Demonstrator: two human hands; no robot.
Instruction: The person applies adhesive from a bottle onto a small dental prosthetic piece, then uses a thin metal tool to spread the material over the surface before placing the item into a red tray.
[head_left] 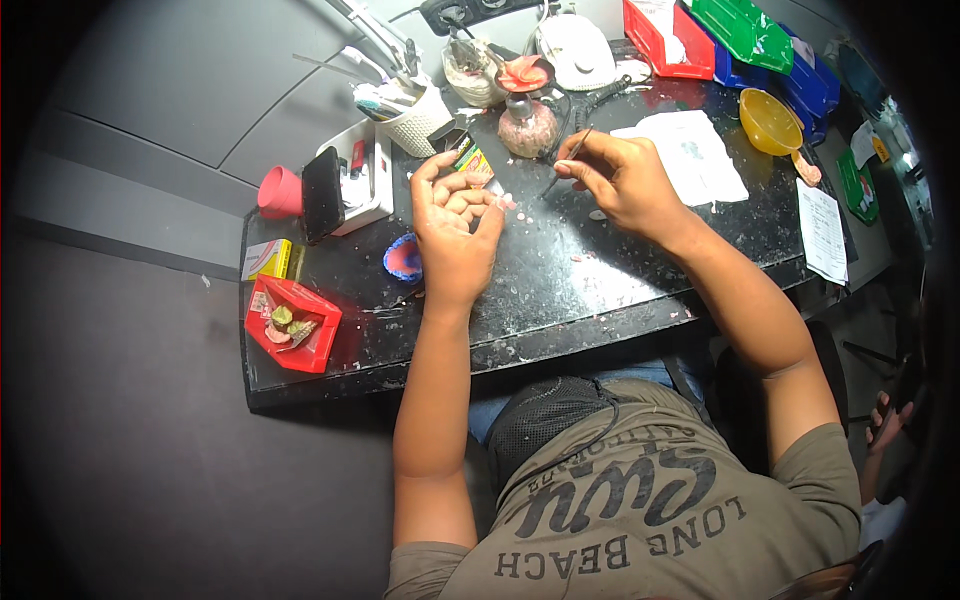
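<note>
My left hand [455,235] is turned palm up over the black table, fingers curled. Between its thumb and fingertips is a small pinkish-white piece [502,203], too small to name surely. Opposite it, my right hand [628,185] grips a thin dark pen-like hand tool [577,150], its lower end pointing down toward the left hand but apart from it. Just behind the left hand stands a small black, yellow and green box [474,160]. A blue-rimmed, pink-filled mould [403,258] lies beside the left wrist. Pink crumbs are scattered on the tabletop between my hands.
A round jar [527,132], a basket of brushes [418,122] and a phone [322,196] stand behind and left. A red bin [318,350] sits near left. At right are white paper [705,165], a yellow bowl [770,122] and coloured bins [745,35]. Another person's hand [886,420] shows far right.
</note>
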